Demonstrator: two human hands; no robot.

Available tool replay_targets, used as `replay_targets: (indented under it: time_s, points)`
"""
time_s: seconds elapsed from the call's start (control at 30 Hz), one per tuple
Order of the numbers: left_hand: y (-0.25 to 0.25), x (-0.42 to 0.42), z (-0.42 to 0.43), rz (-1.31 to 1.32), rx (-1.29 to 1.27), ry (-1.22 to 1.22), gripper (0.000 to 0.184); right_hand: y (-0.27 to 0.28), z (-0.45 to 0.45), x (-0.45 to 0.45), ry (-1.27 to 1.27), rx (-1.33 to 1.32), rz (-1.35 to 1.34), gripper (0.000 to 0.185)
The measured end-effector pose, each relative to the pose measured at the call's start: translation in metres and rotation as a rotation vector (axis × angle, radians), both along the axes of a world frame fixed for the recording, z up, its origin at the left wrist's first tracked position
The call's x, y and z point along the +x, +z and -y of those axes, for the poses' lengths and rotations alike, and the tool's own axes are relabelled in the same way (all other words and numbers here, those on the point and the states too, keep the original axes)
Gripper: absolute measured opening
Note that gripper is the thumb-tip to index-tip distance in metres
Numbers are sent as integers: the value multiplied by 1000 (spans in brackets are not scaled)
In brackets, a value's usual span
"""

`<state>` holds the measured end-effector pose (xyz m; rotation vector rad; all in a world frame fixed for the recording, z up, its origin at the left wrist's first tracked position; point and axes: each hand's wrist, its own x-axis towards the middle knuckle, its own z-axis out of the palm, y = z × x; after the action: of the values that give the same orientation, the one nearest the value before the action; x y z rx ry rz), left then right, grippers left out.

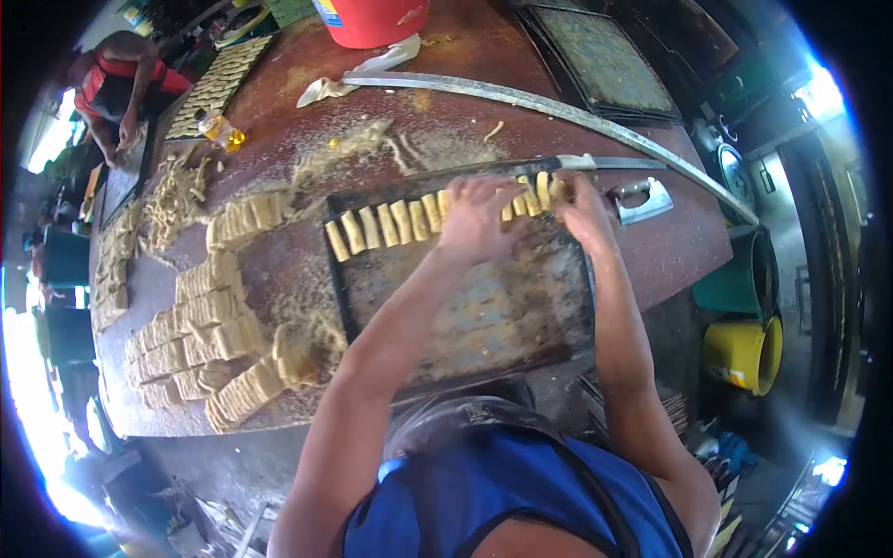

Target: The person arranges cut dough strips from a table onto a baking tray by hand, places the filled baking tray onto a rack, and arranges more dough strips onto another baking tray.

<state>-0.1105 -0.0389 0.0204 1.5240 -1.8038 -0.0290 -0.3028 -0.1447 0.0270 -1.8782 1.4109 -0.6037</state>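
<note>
Dough sticks (401, 222) run in a row beneath our left hand (476, 218), long axes roughly toward us; row's right end just beside our right hand (582, 212). Either grip: we can't tell.

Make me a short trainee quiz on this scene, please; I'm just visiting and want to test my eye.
1. True or false: the dough pieces cover the whole baking tray.
2. Which is at the right-hand end of the row on the tray?
A) the left hand
B) the right hand
C) the oil bottle
3. Fill in the colour: the bucket standing on the table is ____.

Key:
1. False; they form a single row along the far side, and much of the tray is uncovered.
2. B
3. red
</note>
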Motion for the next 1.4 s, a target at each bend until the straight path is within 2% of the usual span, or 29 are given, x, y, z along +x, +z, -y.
replay_targets:
  time_s: [0.07,0.1,0.13,0.17,0.2,0.23,0.3,0.33,0.4,0.5,0.53,0.57,0.63,0.67,0.8,0.9,0.93,1.03,1.1,1.17,1.2,1.23,1.3,1.33,1.37,1.4]
  points:
    - [4,47,-51,-83,-51,99,39,-1,-52,34,138,142,84,50]
    - [0,77,-81,-131,34,150,35,-4,-75,56,227,214,89,54]
    - [-7,105,-113,-181,119,206,31,-10,-101,83,239,444,293,51]
    - [-9,125,-143,-54,149,382,26,-31,-119,108,305,447,328,50]
    - [-20,150,-169,-77,225,453,25,-3,-151,137,271,600,389,48]
    - [-19,162,-193,-182,254,482,25,-43,-156,163,295,530,307,47]
    - [-32,187,-226,-218,298,508,26,-46,-187,206,203,621,516,39]
    - [-33,194,-241,-220,295,510,26,-42,-197,221,207,619,513,39]
    - [-33,198,-261,-308,355,431,27,-31,-211,239,102,385,132,33]
    - [-31,197,-269,-344,339,386,27,-14,-216,241,124,313,-46,32]
    - [-31,196,-265,-389,372,324,29,-18,-212,239,173,91,-219,35]
    - [-33,193,-259,-401,370,325,29,-20,-210,234,176,89,-231,35]
    - [-33,181,-242,-251,250,269,31,-14,-206,226,147,-23,-287,35]
    - [-30,174,-235,-183,340,282,38,-15,-202,219,156,-66,-296,34]
    - [-27,157,-211,-60,330,196,48,-15,-187,198,216,7,-306,39]
    - [-23,158,-207,14,423,218,50,-31,-189,202,334,-28,-387,39]
    - [-27,161,-208,0,401,234,50,-35,-192,202,329,-158,-352,36]
    - [-28,161,-211,-23,408,248,48,-35,-187,207,386,-80,-321,29]
    - [-28,164,-213,35,443,269,53,-22,-174,208,545,-76,-297,23]
    - [-13,164,-224,-133,359,260,56,-32,-150,206,750,83,-261,19]
    - [6,162,-232,-141,296,343,51,-19,-142,213,905,131,-366,20]
    - [-1,169,-241,-144,307,369,51,-5,-133,224,1054,182,-477,20]
    - [-22,193,-268,-168,250,466,50,-4,-123,258,1177,217,-461,16]
    - [-5,203,-280,-144,194,456,39,10,-134,273,997,263,-101,18]
    - [-12,216,-295,-192,125,520,30,32,-149,290,788,297,241,21]
    - [-5,227,-311,-276,205,553,30,52,-159,303,700,333,402,22]
